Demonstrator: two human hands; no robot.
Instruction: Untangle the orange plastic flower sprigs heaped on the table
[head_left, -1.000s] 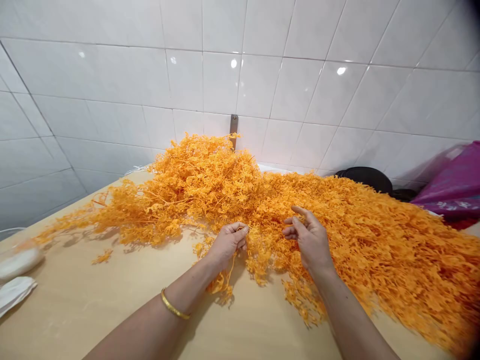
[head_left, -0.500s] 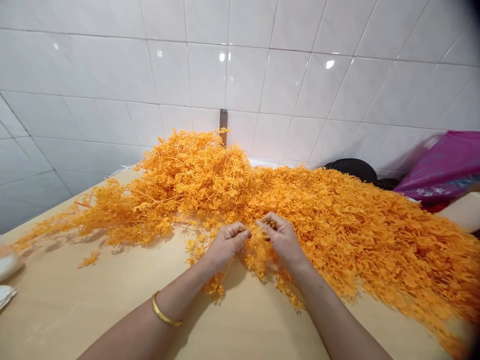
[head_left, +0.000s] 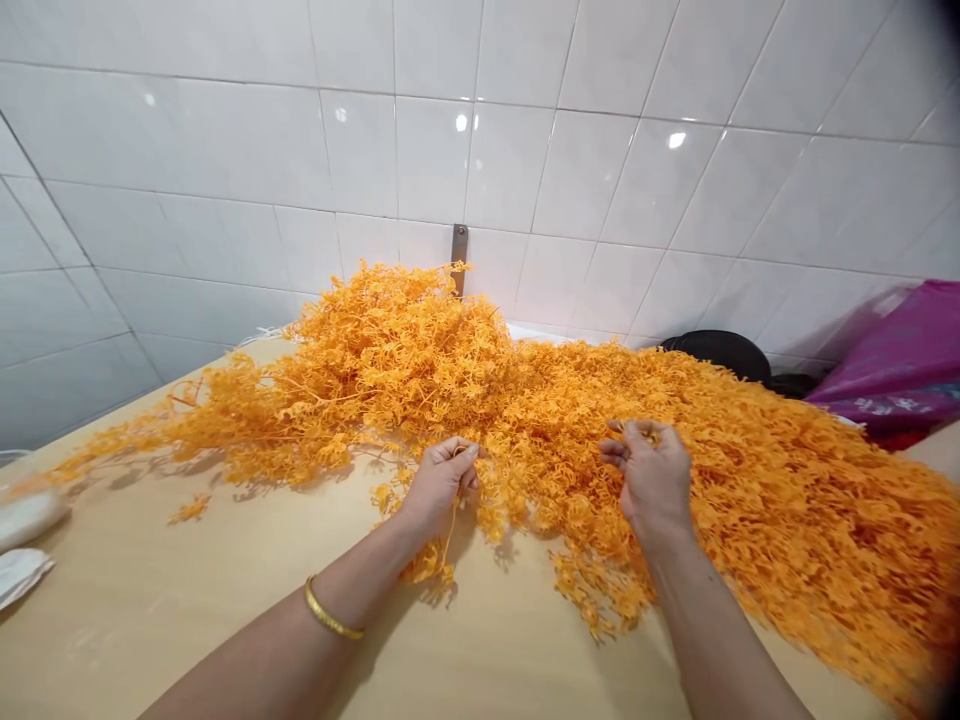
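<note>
My left hand (head_left: 442,480) is closed in a pinch on the thin stem of an orange sprig (head_left: 431,570), whose frilly tips hang below the fingers onto the table. Off to the right, my right hand (head_left: 654,478) is above the large orange pile, its fingers curled and the thumb pressed in. Small orange bits show at its fingertips, partly hidden by the hand. A taller heap of orange sprigs (head_left: 397,340) lies beyond my left hand, and a wide spread of short orange sprigs (head_left: 787,480) surrounds my right.
A tiled wall (head_left: 510,160) with a metal bracket (head_left: 459,255) backs the pale table (head_left: 247,590). At the back right are a black rounded object (head_left: 720,352) and a purple bag (head_left: 885,350). White items (head_left: 26,520) lie at the left edge; one loose piece (head_left: 189,509) lies nearby.
My right hand came in to the sprig at my left hand, then drew away to the right over the pile. My left hand kept its pinch on the stem. The view shifted slightly.
</note>
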